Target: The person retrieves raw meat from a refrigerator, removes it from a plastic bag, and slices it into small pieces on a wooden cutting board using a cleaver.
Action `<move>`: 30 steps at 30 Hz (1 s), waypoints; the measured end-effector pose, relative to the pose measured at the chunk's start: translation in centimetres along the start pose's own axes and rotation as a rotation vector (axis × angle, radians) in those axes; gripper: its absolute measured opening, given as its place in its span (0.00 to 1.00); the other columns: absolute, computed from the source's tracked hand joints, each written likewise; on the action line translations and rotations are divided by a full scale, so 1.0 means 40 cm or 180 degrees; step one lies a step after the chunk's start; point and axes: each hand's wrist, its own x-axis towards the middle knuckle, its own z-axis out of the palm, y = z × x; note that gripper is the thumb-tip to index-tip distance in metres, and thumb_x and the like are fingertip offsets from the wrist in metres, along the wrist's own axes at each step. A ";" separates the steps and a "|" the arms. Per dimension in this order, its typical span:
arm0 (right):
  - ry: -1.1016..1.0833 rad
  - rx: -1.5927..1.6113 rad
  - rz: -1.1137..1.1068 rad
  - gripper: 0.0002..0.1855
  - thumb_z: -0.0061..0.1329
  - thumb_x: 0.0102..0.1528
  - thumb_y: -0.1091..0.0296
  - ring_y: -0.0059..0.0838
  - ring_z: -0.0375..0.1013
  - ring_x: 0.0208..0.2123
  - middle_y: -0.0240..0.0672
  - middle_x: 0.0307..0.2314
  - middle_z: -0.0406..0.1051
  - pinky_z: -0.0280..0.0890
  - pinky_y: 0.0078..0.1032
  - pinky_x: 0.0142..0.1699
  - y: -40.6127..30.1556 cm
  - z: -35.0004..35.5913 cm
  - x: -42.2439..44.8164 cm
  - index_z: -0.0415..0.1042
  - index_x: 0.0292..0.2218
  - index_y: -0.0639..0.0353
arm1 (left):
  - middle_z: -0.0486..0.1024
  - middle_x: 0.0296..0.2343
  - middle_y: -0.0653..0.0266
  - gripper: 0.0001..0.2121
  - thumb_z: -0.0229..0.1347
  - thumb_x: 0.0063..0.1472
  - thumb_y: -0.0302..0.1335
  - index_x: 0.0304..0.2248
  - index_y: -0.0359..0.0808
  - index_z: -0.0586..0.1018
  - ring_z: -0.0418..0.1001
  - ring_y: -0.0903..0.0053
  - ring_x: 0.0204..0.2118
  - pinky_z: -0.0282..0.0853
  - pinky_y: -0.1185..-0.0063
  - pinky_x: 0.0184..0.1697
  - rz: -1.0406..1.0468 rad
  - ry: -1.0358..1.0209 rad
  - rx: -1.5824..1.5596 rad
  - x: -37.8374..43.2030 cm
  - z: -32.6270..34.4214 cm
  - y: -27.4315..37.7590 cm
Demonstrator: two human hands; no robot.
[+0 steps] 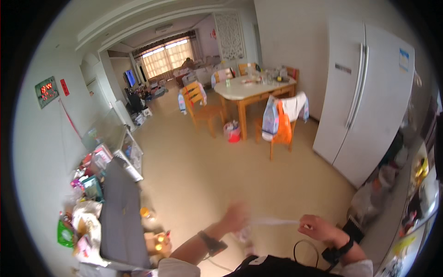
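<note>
A thin whitish strip (273, 221), blurred by motion, stretches between my two hands above the floor. My left hand (236, 216) is at its left end, too blurred to make out the fingers singly. The strip's right end meets my right hand (316, 226), whose fingers are curled closed on it. What the strip is made of cannot be told. Each wrist wears a dark strap with a device, and a thin cable hangs near each. Below my left hand, part of a foot or slipper (250, 247) shows indistinctly.
A dark cabinet (121, 211) piled with bags stands on the left, a jar (148, 213) and cardboard box (157, 242) beside it. Ahead are a dining table (238, 91), wooden chairs (207, 110) and a pink bucket (232, 133). A white refrigerator (356, 104) and plastic bags (368, 199) stand right.
</note>
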 end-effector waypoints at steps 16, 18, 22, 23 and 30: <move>0.0676 -0.0492 -0.0692 0.16 0.56 0.44 0.63 0.46 0.71 0.36 0.47 0.35 0.71 0.67 0.37 0.40 0.450 -0.137 0.626 0.72 0.35 0.57 | 0.63 0.48 0.53 0.09 0.56 0.51 0.32 0.21 0.34 0.77 0.60 0.59 0.50 0.57 0.67 0.51 0.0059 0.0719 -0.1795 1.100 0.171 -0.181; 0.1073 -0.0909 -0.0842 0.10 0.54 0.46 0.64 0.36 0.72 0.33 0.41 0.34 0.72 0.68 0.31 0.37 0.489 -0.289 0.563 0.73 0.30 0.58 | 0.64 0.47 0.53 0.09 0.57 0.49 0.32 0.21 0.34 0.77 0.59 0.60 0.51 0.55 0.67 0.52 0.0095 0.0649 -0.1457 1.166 0.145 -0.253; 0.1291 -0.1762 -0.0802 0.14 0.52 0.48 0.64 0.42 0.70 0.37 0.45 0.38 0.69 0.66 0.35 0.41 0.755 -0.555 0.615 0.70 0.35 0.61 | 0.65 0.46 0.56 0.07 0.58 0.46 0.30 0.20 0.35 0.77 0.59 0.61 0.51 0.50 0.65 0.54 0.0331 0.0104 -0.0604 1.267 0.100 -0.233; 0.1346 -0.2040 -0.0743 0.15 0.52 0.48 0.64 0.44 0.69 0.38 0.46 0.39 0.68 0.65 0.36 0.43 0.814 -0.608 0.625 0.70 0.37 0.62 | 0.66 0.46 0.57 0.07 0.58 0.45 0.30 0.20 0.35 0.78 0.59 0.61 0.51 0.50 0.64 0.54 0.0382 -0.0073 -0.0449 1.300 0.080 -0.204; 0.1524 -0.1434 -0.0789 0.25 0.47 0.52 0.63 0.43 0.64 0.46 0.47 0.44 0.65 0.58 0.40 0.51 1.010 -0.656 0.849 0.60 0.49 0.64 | 0.66 0.46 0.58 0.05 0.58 0.50 0.30 0.28 0.41 0.81 0.59 0.65 0.52 0.52 0.69 0.56 0.0818 0.0188 -0.2252 1.645 0.100 -0.103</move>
